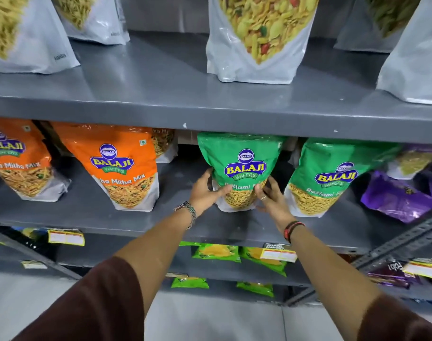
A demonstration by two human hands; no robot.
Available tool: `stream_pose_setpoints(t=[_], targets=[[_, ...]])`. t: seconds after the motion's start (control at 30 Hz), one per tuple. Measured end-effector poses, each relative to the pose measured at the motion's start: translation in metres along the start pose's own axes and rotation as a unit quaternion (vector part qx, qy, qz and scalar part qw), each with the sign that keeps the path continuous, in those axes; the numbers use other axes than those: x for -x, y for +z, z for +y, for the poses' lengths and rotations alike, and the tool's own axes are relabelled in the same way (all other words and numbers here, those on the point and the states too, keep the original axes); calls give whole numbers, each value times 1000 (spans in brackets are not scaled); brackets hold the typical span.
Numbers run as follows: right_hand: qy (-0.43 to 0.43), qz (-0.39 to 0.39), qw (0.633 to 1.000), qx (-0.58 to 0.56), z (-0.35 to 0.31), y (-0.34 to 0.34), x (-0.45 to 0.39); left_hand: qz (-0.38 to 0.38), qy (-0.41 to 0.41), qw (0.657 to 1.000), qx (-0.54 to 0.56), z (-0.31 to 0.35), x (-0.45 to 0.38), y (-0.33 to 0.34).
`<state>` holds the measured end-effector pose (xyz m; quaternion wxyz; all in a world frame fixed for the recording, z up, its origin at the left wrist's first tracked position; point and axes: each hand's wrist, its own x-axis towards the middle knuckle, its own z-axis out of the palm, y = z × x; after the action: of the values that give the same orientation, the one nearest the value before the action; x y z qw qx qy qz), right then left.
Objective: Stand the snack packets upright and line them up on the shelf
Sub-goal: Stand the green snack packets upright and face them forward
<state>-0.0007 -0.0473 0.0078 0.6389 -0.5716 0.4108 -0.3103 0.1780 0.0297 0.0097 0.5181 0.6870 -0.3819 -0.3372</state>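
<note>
Here both the left hand (206, 193) and right hand (271, 196) clasp the lower sides of the upright green Ratlami Sev packet (240, 163) on the grey shelf (175, 217), a twin packet (333, 175) at its three o'clock

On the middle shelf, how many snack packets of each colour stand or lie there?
Orange Balaji packets: 2
Green Balaji packets: 2
Purple foil packets: 1 clearly seen; more at the right edge cannot be told.
Total: 5

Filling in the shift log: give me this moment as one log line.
step: standing packet | left hand + right hand: gripping green packet | place: middle shelf | second green packet: leaning
</note>
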Motion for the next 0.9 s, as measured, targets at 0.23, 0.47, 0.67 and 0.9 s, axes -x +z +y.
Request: stream_pose_setpoints(t=[0.23,0.47,0.67,0.9], targets=[[10,36,999,6,8,0,7,13,-7,1000,-25,2,2,-2],[33,63,997,-11,12,9,13,1,3,1000,-15,-2,7,-9],[32,84,996,7,14,14,21,-19,6,1000,0,-6,8,-14],[50,153,987,-7,24,10,31,-24,4,1000,-19,-16,14,-14]])
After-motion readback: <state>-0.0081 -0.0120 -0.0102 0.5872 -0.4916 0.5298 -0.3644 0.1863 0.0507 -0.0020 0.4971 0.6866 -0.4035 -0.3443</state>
